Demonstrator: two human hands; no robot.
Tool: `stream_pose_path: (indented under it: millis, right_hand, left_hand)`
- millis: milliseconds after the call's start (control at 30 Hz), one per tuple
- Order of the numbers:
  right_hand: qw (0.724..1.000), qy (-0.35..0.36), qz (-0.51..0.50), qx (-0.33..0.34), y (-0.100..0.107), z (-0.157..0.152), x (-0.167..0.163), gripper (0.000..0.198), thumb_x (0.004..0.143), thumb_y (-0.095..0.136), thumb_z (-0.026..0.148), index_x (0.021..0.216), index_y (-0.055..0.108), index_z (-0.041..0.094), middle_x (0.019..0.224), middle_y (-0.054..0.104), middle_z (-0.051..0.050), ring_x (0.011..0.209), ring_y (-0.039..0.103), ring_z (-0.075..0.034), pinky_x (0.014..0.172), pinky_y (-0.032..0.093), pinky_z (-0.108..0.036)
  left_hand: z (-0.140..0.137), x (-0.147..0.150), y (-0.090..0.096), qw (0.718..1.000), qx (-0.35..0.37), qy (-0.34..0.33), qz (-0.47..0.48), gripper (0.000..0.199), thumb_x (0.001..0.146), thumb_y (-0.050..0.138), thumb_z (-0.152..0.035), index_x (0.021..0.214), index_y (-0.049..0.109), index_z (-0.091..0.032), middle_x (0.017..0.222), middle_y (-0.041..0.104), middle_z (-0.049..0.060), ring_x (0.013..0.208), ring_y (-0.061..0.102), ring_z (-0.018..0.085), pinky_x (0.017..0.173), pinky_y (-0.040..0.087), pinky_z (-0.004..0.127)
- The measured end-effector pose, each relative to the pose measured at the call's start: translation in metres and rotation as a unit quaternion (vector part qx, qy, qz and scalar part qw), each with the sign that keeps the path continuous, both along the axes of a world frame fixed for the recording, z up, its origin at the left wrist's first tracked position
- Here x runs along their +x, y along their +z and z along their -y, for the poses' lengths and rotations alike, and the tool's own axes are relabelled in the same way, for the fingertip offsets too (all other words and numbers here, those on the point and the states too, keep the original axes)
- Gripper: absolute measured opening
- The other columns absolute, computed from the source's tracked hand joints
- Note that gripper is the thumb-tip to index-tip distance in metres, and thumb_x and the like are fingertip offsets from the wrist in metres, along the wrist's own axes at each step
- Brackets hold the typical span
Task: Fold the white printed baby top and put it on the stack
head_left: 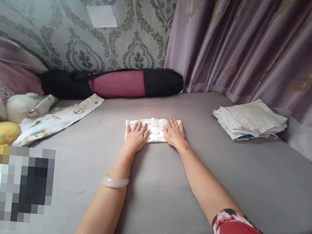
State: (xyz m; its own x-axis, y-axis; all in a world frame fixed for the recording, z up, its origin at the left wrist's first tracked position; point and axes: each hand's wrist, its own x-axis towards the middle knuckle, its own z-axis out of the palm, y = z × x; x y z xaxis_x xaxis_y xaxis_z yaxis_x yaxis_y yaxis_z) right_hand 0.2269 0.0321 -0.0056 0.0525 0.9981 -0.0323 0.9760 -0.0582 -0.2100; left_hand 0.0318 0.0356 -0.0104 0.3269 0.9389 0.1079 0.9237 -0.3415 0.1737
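A white printed cloth (156, 134), folded into a flat rectangle, lies on the grey bed sheet (160, 190) in front of me. My left hand (137, 135) rests flat on its left end, fingers stretched out. On the right end lies my right hand (174, 132), also flat with the fingers extended. Between the two hands the middle of the cloth shows. Neither hand grips the fabric. Part of the cloth is hidden beneath my palms.
Folded cloths (251, 120) form a stack at the right. At the left lie a patterned white cloth (63, 119) and yellow plush toys (1, 134). A black and pink long bag (118, 82) runs along the wall. Purple curtains (233, 43) hang at the back right.
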Motion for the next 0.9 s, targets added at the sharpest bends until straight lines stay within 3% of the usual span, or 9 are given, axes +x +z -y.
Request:
stream_pose_path:
  millis: [233,467,767,900]
  right_hand:
    - [1.0,0.0,-0.007,-0.011,0.004,0.0,0.001,0.063,0.102,0.013,0.04,0.155,0.027,0.008,0.163,0.019,-0.01,0.151,0.012,-0.023,0.122,0.006,-0.047]
    - [0.998,-0.062,0.016,0.021,0.002,-0.002,0.014,0.063,0.102,0.016,0.039,0.155,0.025,0.005,0.163,0.018,-0.014,0.151,0.013,-0.026,0.121,0.007,-0.05]
    - [0.998,-0.067,0.003,0.004,-0.005,-0.005,0.019,0.064,0.102,0.017,0.04,0.154,0.025,0.005,0.163,0.02,-0.014,0.15,0.017,-0.027,0.121,0.011,-0.049]
    - [0.997,-0.063,0.007,0.043,0.0,-0.001,0.012,0.061,0.102,0.02,0.038,0.152,0.031,0.005,0.162,0.023,-0.016,0.15,0.018,-0.028,0.121,0.008,-0.053]
  left_hand:
    - [-0.002,-0.001,-0.004,1.0,0.0,0.006,0.0,0.053,0.102,0.019,-0.045,0.146,0.042,-0.027,0.155,0.04,0.01,0.145,0.031,0.029,0.118,0.013,0.061]
    - [-0.003,-0.002,-0.005,1.0,-0.004,0.022,-0.007,0.058,0.101,0.017,-0.048,0.147,0.041,-0.023,0.157,0.035,0.014,0.147,0.027,0.032,0.118,0.014,0.061]
    - [-0.003,-0.001,-0.006,0.999,-0.008,0.037,-0.021,0.063,0.1,0.014,-0.051,0.149,0.039,-0.019,0.159,0.031,0.016,0.148,0.025,0.033,0.118,0.015,0.06]
    - [-0.002,-0.001,-0.007,0.999,0.005,0.035,-0.022,0.062,0.101,0.015,-0.049,0.148,0.041,-0.018,0.158,0.033,0.017,0.147,0.027,0.034,0.118,0.017,0.06]
